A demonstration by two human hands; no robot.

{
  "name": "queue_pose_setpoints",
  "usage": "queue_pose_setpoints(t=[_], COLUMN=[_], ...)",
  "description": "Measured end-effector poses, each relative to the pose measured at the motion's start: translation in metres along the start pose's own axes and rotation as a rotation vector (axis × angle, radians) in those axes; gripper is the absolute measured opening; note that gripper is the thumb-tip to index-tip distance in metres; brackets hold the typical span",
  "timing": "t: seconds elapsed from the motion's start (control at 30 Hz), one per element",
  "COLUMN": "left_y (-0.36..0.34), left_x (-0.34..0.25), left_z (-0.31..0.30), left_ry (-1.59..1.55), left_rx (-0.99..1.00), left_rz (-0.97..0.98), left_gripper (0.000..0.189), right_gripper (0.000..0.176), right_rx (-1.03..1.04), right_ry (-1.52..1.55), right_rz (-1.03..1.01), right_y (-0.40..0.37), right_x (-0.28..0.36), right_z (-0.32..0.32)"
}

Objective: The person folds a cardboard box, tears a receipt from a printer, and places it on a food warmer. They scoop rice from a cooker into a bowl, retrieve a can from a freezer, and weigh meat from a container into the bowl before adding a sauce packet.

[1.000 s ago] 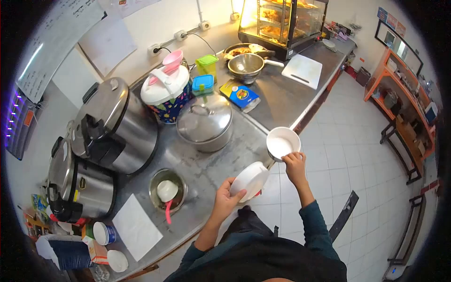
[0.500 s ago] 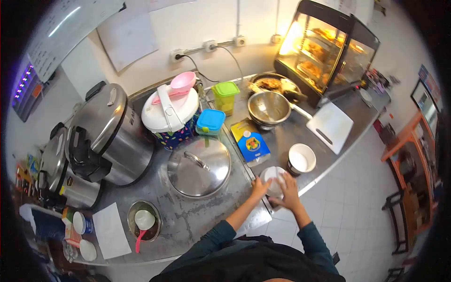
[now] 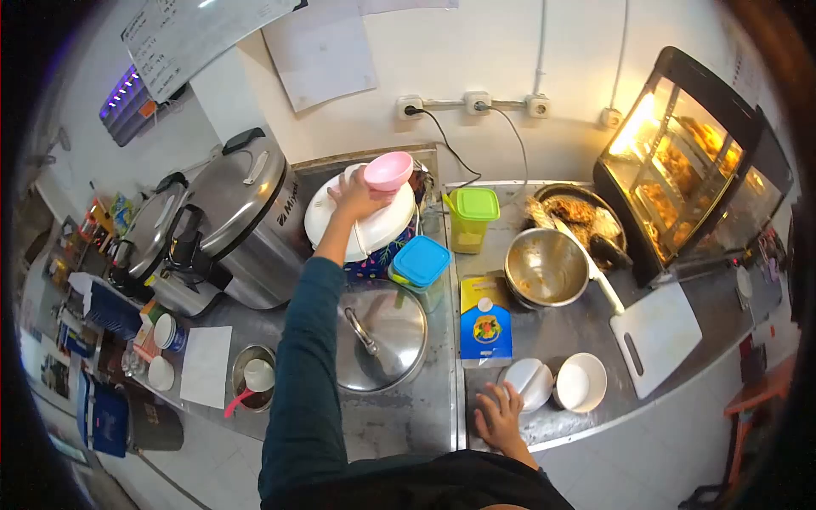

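Note:
My left hand (image 3: 360, 201) reaches over the large white lid (image 3: 378, 229) of a patterned container. Its fingers are closed around the handle area of a pink scoop (image 3: 389, 172), whose bowl sticks out to the right; the handle itself is hidden. Down at the counter's front edge, my right hand (image 3: 501, 419) lies with fingers spread, holding nothing, close against a round tub with a whitish lid (image 3: 529, 382). To the right of that tub stands a white bowl (image 3: 581, 383).
A steel pot lid (image 3: 395, 344), blue-lidded box (image 3: 422, 260), green container (image 3: 473, 223), and blue-yellow packet (image 3: 485, 321) lie between the hands. Farther right are a steel bowl (image 3: 548, 268), white cutting board (image 3: 659, 340) and lit food display (image 3: 680, 170). Tall steel cookers (image 3: 255, 238) stand left.
My left hand has left the lidded tub and moved up and left to the pink scoop. My right hand has slid to the tub's left side. The view has shifted.

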State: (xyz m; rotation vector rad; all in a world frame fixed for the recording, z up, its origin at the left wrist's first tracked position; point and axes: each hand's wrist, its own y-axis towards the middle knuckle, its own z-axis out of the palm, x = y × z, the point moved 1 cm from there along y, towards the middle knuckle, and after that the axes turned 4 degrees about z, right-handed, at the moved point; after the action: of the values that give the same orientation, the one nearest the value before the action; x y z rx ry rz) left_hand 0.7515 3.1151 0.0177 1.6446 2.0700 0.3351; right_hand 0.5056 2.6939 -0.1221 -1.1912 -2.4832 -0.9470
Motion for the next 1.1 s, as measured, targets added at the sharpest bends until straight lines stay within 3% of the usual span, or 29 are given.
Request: queue_pose_setpoints(t=[0.03, 0.07, 0.17, 0.23, 0.3, 0.37, 0.4, 0.43, 0.47, 0.57, 0.67, 0.77, 0.8, 0.9, 1.0, 1.1], left_y=[0.008, 0.011, 0.006, -0.002, -0.008, -0.022, -0.022, -0.018, -0.023, -0.047, -0.075, -0.075, -0.068, -0.057, -0.047, -0.04], left_x=[0.002, -0.004, -0.013, -0.032, -0.063, -0.093, -0.081, -0.054, -0.029, 0.038, 0.043, 0.04, 0.048, 0.056, 0.051, 0.044], left_z=[0.009, 0.011, 0.0, -0.012, -0.011, -0.053, -0.057, -0.049, -0.053, -0.061, -0.054, -0.057, -0.052, -0.045, -0.062, -0.065], left_ry=[-0.027, -0.079, 0.044, -0.37, -0.784, -0.702, -0.681, -0.536, -0.461, -0.803, -1.077, -1.089, -1.23, -1.33, -1.23, -1.194], left_rx=[0.062, -0.048, -0.016, 0.093, -0.051, -0.116, -0.146, -0.305, -0.262, 0.079, 0.224, 0.11, 0.188, 0.193, 0.297, 0.318], left_rz=[-0.045, -0.044, -0.043, 0.201, 0.352, 0.288, 0.197, 0.274, 0.158, -0.356, -0.26, -0.318, -0.447, -0.42, -0.448, -0.389], left_gripper=[0.073, 0.062, 0.049, 0.048, 0.04, 0.033, 0.03, 0.026, 0.025, 0.026, 0.03, 0.036, 0.04, 0.039, 0.042, 0.042], right_gripper=[0.031, 0.029, 0.027, 0.026, 0.026, 0.025, 0.025, 0.024, 0.023, 0.021, 0.019, 0.014, 0.018, 0.046, 0.069, 0.076], right_rx=[-0.006, -0.007, -0.024, -0.065, -0.143, -0.21, -0.242, -0.26, -0.278, -0.327, -0.301, -0.15, -0.046, 0.111, 0.109, 0.033], right_ry=[0.05, 0.11, 0.294, 0.393, 0.462, 0.523, 0.549, 0.547, 0.541, 0.551, 0.578, 0.556, 0.505, 0.206, -0.025, -0.017], right_rz=[-0.027, -0.033, -0.056, -0.098, -0.161, -0.223, -0.251, -0.248, -0.247, -0.222, -0.253, -0.362, -0.39, -0.468, -0.536, -0.613], right_y=[0.009, 0.018, 0.055, 0.086, 0.121, 0.153, 0.165, 0.172, 0.179, 0.202, 0.226, 0.263, 0.277, 0.315, 0.35, 0.382], right_x=[0.002, 0.002, 0.004, 0.009, 0.016, 0.025, 0.028, 0.03, 0.03, 0.031, 0.032, 0.038, 0.043, 0.058, 0.064, 0.065], right_z=[-0.002, -0.002, -0.001, 0.006, 0.015, 0.015, 0.014, 0.013, 0.012, 0.005, 0.006, 0.017, 0.022, 0.049, 0.079, 0.108])
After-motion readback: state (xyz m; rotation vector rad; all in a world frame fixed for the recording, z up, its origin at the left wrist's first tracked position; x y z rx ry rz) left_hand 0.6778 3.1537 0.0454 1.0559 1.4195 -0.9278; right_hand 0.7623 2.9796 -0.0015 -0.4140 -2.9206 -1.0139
